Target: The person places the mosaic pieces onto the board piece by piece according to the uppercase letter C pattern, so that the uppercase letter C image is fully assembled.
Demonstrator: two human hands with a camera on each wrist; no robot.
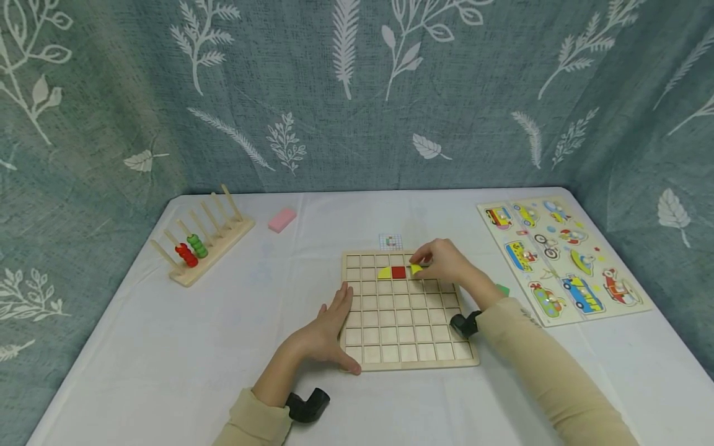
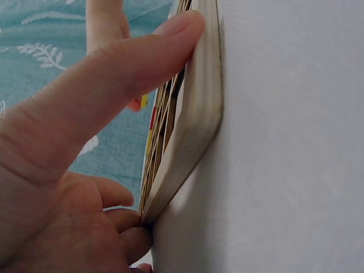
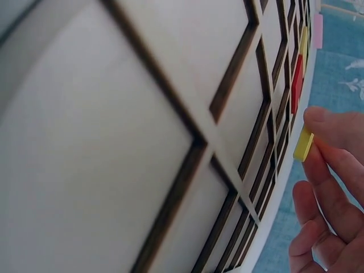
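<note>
Item one: grid board (image 1: 406,335), pale wood, centre of the frame. In its second row from the top we list a yellow piece with a curved edge (image 1: 385,273) and, directly right of it, a red square (image 1: 398,272).

Item two: held yellow piece (image 3: 303,143), pinched between thumb and forefinger of the right hand (image 1: 443,263). It lies at the fingertips, on the hand's left side in the head view, over the second row just right of the red square. In the right wrist view it looks raised off the board.

Item three: left hand (image 1: 323,331), thumb spread wide from fairly straight fingers, touching the board's left edge and lower-left corner; it holds no piece.

Item four: small pattern card (image 1: 390,241), just above the board; its design is too small for us to read fully.

Item five: green piece (image 1: 503,289), right of centre, partly behind the right forearm.

Step in hand, as we judge it: seating the yellow piece beside the red square. The next move calls for squaring its straight sides to the cell walls, lowering and releasing, with the left hand steadying.
</note>
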